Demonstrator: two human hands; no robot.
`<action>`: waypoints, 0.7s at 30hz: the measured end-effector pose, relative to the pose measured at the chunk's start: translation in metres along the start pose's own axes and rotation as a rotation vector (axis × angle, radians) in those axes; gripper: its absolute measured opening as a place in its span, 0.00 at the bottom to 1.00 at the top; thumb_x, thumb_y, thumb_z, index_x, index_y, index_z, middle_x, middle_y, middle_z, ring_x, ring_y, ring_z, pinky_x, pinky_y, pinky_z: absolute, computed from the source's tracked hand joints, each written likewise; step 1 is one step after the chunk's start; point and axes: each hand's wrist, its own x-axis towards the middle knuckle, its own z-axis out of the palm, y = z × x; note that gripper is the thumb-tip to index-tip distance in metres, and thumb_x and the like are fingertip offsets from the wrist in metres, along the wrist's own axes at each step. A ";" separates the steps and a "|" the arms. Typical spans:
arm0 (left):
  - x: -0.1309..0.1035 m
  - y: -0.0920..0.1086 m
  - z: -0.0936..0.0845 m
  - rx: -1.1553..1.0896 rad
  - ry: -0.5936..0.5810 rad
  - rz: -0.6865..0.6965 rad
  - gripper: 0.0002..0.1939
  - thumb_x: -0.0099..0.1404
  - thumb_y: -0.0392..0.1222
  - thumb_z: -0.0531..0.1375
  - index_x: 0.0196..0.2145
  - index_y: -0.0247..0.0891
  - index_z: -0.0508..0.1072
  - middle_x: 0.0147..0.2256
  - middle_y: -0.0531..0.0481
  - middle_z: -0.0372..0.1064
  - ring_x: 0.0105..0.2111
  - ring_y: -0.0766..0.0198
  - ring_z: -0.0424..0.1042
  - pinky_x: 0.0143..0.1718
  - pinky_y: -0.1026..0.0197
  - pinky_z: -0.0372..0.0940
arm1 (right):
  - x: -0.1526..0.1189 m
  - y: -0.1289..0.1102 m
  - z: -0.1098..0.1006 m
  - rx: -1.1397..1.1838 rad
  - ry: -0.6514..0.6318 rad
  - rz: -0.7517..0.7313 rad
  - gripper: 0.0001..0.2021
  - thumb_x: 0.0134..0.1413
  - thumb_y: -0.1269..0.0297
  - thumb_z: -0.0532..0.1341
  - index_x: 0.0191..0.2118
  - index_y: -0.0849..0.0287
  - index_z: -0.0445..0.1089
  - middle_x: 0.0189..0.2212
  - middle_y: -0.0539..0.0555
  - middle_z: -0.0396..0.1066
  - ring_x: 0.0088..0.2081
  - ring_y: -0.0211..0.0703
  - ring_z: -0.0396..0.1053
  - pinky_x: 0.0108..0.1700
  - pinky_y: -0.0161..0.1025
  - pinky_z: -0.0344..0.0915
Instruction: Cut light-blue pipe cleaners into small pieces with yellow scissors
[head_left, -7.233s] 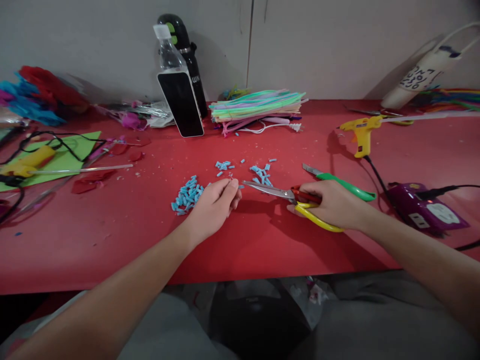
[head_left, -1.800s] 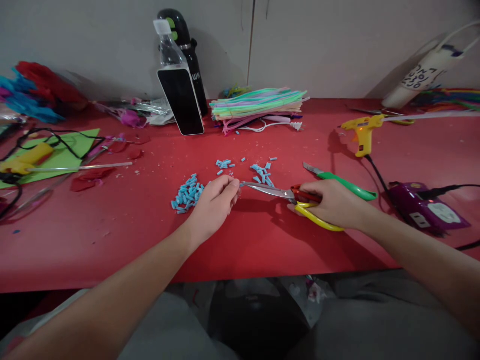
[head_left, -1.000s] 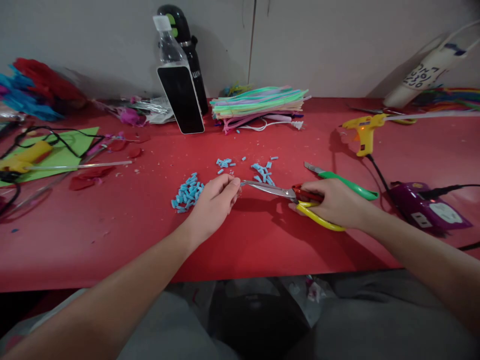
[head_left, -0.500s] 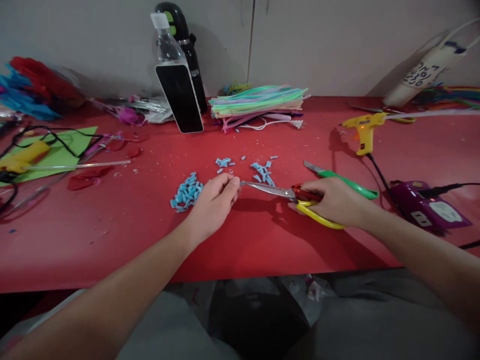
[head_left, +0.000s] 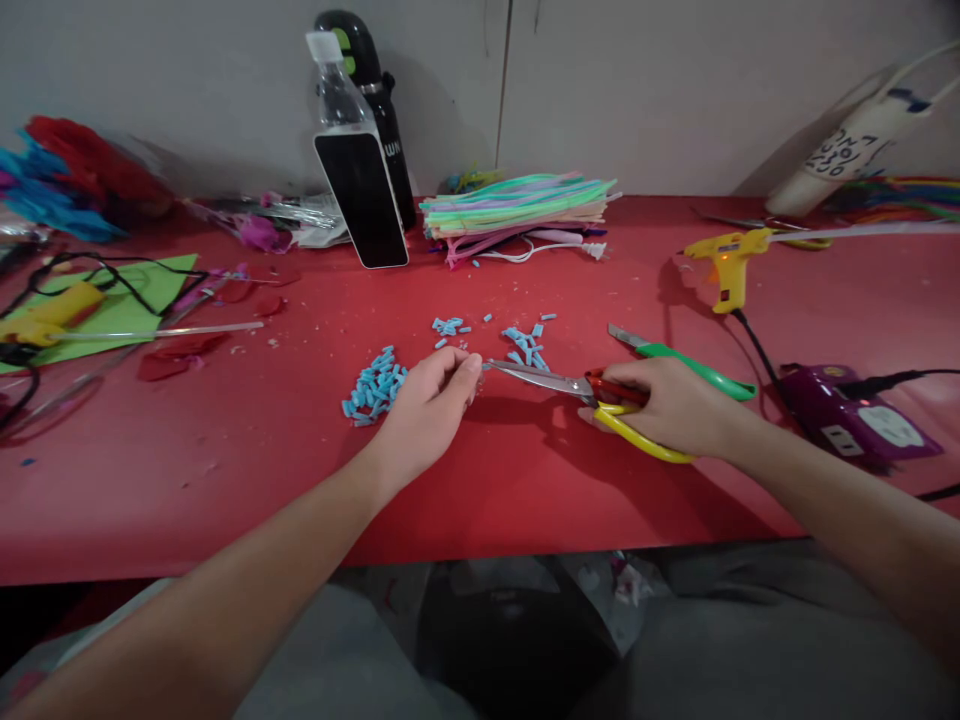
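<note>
My left hand [head_left: 439, 395] is closed in a pinch, thumb against forefinger. A tiny bit of a small blue piece [head_left: 485, 366] shows at the fingertips; the fingers hide the rest. My right hand [head_left: 667, 405] grips scissors [head_left: 544, 379] with red and yellow handles. Their blades point left, with the tips just beside my left fingertips. A pile of short light-blue pieces [head_left: 375, 385] lies left of my left hand. Beyond the blades sits a smaller group of blue pieces [head_left: 527, 346], and another little cluster [head_left: 448, 326] lies farther back.
A green-handled cutter [head_left: 697, 372] lies behind my right hand. To the right are a yellow glue gun [head_left: 731, 262] and a purple power box [head_left: 855, 415]. A phone [head_left: 361, 200] leans on a bottle at the back, beside bundled pipe cleaners [head_left: 517, 205]. Another glue gun [head_left: 52, 315] lies left.
The scissor tips have shifted very slightly at my left fingertips, and less blue shows there. Both hands stay almost in place.
</note>
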 end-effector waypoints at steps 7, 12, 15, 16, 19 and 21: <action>0.000 -0.001 0.000 0.015 -0.007 0.006 0.17 0.71 0.50 0.49 0.27 0.38 0.60 0.22 0.56 0.57 0.22 0.70 0.56 0.28 0.63 0.54 | 0.000 -0.002 0.001 -0.002 0.009 0.013 0.18 0.49 0.51 0.61 0.21 0.57 0.57 0.18 0.45 0.53 0.23 0.34 0.46 0.25 0.35 0.45; 0.000 0.001 0.000 0.018 -0.009 0.000 0.17 0.71 0.50 0.49 0.26 0.38 0.60 0.21 0.57 0.57 0.21 0.70 0.57 0.28 0.63 0.55 | 0.000 -0.002 0.001 -0.019 0.006 0.035 0.17 0.50 0.52 0.61 0.21 0.57 0.58 0.18 0.45 0.52 0.23 0.34 0.46 0.24 0.36 0.45; 0.000 0.001 0.000 0.013 -0.010 -0.004 0.17 0.71 0.49 0.49 0.27 0.38 0.60 0.21 0.57 0.57 0.21 0.70 0.57 0.27 0.64 0.55 | 0.000 -0.002 0.001 -0.033 0.013 0.059 0.17 0.50 0.52 0.61 0.21 0.57 0.58 0.17 0.45 0.52 0.22 0.34 0.46 0.24 0.36 0.45; 0.001 0.001 0.000 0.011 -0.009 -0.004 0.17 0.71 0.49 0.49 0.27 0.38 0.60 0.21 0.56 0.58 0.21 0.70 0.57 0.27 0.64 0.55 | 0.000 -0.002 0.001 -0.036 0.018 0.058 0.18 0.50 0.51 0.61 0.21 0.57 0.58 0.18 0.45 0.51 0.22 0.34 0.46 0.24 0.36 0.45; 0.001 0.000 0.000 0.006 -0.005 0.002 0.17 0.71 0.49 0.49 0.27 0.38 0.61 0.21 0.56 0.58 0.22 0.70 0.57 0.27 0.64 0.54 | 0.000 -0.002 0.000 -0.023 0.021 0.034 0.20 0.50 0.49 0.61 0.21 0.57 0.55 0.18 0.45 0.51 0.22 0.34 0.46 0.24 0.36 0.45; 0.001 -0.001 0.000 0.012 -0.004 0.007 0.17 0.71 0.49 0.48 0.27 0.38 0.61 0.21 0.56 0.58 0.22 0.70 0.57 0.27 0.64 0.54 | 0.000 -0.002 0.000 -0.008 0.012 0.026 0.21 0.50 0.48 0.61 0.22 0.57 0.54 0.18 0.44 0.51 0.22 0.33 0.46 0.24 0.36 0.45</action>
